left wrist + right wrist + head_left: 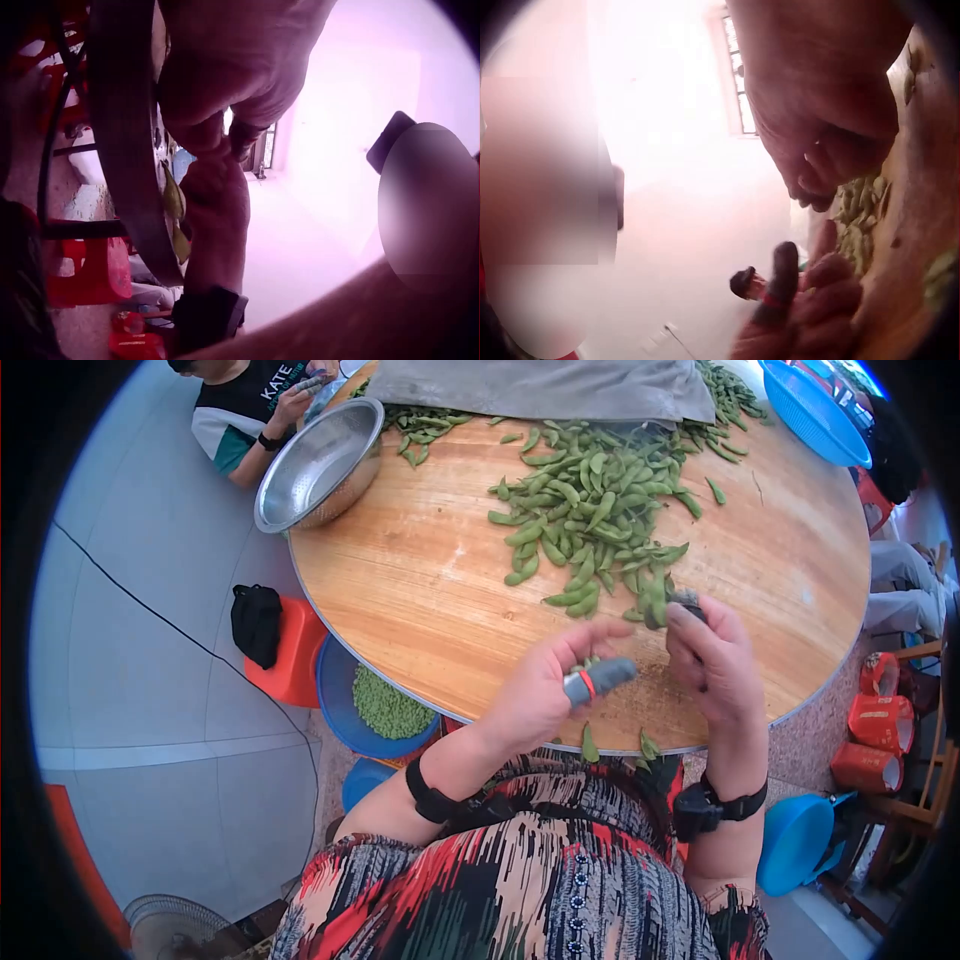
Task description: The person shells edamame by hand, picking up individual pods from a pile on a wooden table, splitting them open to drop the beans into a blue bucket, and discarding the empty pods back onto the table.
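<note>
Near the table's front edge, my left hand [535, 685] is cupped, with its fingers curled round a few green beans [590, 662] that show in part behind the thumb. That thumb wears a grey cover with a red band. My right hand [722, 655], a little further right, has a dark wrap on a digit and pinches a green soybean pod [655, 600] at the near end of the pod pile [590, 490]. In the right wrist view the left hand [810, 307] shows its covered thumb raised, below the right hand [817, 112].
On the round wooden table [420, 590] stand a steel bowl [320, 465] and a blue basket [815, 415], with grey cloth [550, 388] over more pods. Loose pods [590, 744] lie at the front edge. A blue basin [335, 705] of shelled beans stands below left. Another person [245, 420] sits across.
</note>
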### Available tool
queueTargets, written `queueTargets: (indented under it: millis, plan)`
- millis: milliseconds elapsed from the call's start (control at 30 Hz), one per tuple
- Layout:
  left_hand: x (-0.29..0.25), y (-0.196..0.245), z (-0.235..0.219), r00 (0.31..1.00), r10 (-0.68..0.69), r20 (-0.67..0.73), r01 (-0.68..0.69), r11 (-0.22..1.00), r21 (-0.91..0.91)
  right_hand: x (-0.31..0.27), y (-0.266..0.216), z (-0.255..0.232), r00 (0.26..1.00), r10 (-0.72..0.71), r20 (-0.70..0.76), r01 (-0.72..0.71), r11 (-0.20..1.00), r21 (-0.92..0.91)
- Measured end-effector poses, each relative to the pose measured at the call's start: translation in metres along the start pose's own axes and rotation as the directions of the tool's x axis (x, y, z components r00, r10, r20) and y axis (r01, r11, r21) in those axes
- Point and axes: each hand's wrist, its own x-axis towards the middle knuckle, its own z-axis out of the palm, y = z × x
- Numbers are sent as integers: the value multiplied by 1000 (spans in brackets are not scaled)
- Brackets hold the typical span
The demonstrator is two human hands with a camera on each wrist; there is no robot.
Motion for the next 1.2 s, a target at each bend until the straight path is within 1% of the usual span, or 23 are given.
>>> queueTargets:
  millis: [33, 67, 100, 167, 200, 233, 300, 333, 400, 567, 633, 667, 700, 767, 833, 900, 933, 967, 1000, 1033, 1100, 1133, 1200]
  plan:
    - [3, 0, -3, 1000, -3, -1, 3, 1000, -1, -6, -4, -4, 967, 177, 181, -241, 864, 442]
    - [7, 1, -6, 995, -12, 103, 29, 985, -171, -11, -1, 1, 965, 189, 181, -257, 812, 525]
    - [10, 3, -8, 979, -2, 205, 72, 941, -331, -15, 4, 3, 965, 191, 181, -259, 811, 525]
    - [13, 5, -7, 973, -36, 229, 115, 933, -342, -21, 12, 5, 872, 180, 455, -468, 580, 666]
    - [13, 6, -6, 965, -67, 252, 155, 924, -350, -24, 12, 8, 878, 177, 444, -448, 627, 637]
    - [14, 6, -5, 966, -69, 249, 157, 924, -350, -27, 9, 11, 877, 178, 446, -450, 624, 638]
    - [16, 6, 0, 999, 39, 28, -35, 990, -139, -34, 0, 18, 952, 202, 229, -280, 877, 390]
    - [16, 7, 1, 999, 38, 28, -34, 990, -137, -38, -5, 19, 966, 184, 180, -231, 930, 287]
    - [15, 10, 6, 990, 130, -49, -130, 991, -5, -42, -1, 22, 972, 158, 171, -205, 931, 301]
    - [15, 9, 8, 982, 169, -81, -162, 983, 86, -45, 0, 18, 971, 140, 195, -200, 920, 338]
    - [15, 4, 6, 977, 193, -93, -182, 976, 117, -45, 2, 16, 953, 202, 226, -268, 910, 316]
    - [15, 3, 5, 973, 208, -103, -183, 960, 213, -46, 3, 16, 953, 202, 225, -267, 910, 317]
    - [15, 2, 5, 968, 224, -110, -181, 934, 307, -46, 2, 16, 961, 189, 204, -243, 927, 287]
    - [14, 2, 8, 963, 253, -96, -210, 923, 322, -48, 3, 16, 968, 175, 182, -219, 942, 255]
    - [12, 1, 10, 956, 283, -83, -240, 911, 336, -50, 5, 19, 992, 97, 83, -95, 995, -25]
    - [11, -1, 13, 951, 308, -8, -277, 865, 418, -51, 5, 23, 995, 75, 64, -75, 997, -4]
    - [11, -2, 13, 950, 311, -10, -279, 865, 417, -52, 5, 25, 997, 55, 44, -56, 998, 19]
    - [12, -3, 13, 961, 277, 1, -263, 912, 315, -52, 4, 25, 997, 54, 48, -55, 998, 17]
    - [12, -4, 12, 969, 245, 16, -243, 947, 210, -52, 3, 26, 993, 97, 61, -104, 988, 118]
    - [11, -3, 10, 969, 248, 14, -246, 946, 210, -53, 3, 26, 987, 139, 77, -153, 964, 218]
    - [8, 1, 5, 998, -40, 57, 42, 998, -40, -52, 5, 25, 982, 162, 101, -184, 944, 274]
    - [8, 1, 3, 998, -37, 57, 40, 998, -41, -52, 7, 25, 975, 184, 124, -215, 919, 329]
    - [10, -1, 0, 985, -69, 157, 107, 964, -245, -51, 9, 22, 973, 196, 121, -226, 913, 339]
